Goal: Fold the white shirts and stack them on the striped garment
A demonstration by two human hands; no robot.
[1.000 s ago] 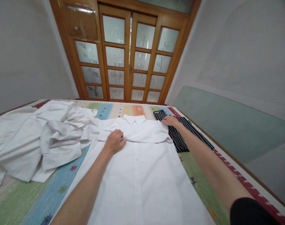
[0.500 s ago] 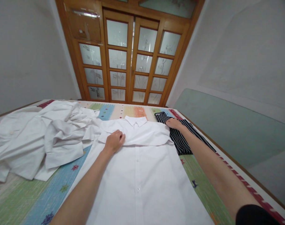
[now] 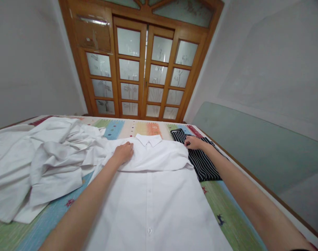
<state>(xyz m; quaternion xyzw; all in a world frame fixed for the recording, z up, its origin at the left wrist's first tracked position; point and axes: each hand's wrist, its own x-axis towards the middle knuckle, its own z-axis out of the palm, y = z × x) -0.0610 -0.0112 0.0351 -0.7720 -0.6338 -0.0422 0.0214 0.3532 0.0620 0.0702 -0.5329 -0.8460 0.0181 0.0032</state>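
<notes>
Striped cloth (image 3: 202,165) flanks the shirt (image 3: 162,205) the right hand (image 3: 193,142) pinches; left hand (image 3: 124,152) grip unclear.

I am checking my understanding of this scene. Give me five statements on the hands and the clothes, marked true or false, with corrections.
1. The left hand rests on the buttoned white shirt. True.
2. The right hand is touching the collar. False: it is at the shirt's shoulder edge, on the right.
3. The striped cloth lies to the right of the shirt. True.
4. The white clothes on the left form a neat stack. False: they lie loose and crumpled.
5. The collar is at the shirt's far end. True.
</notes>
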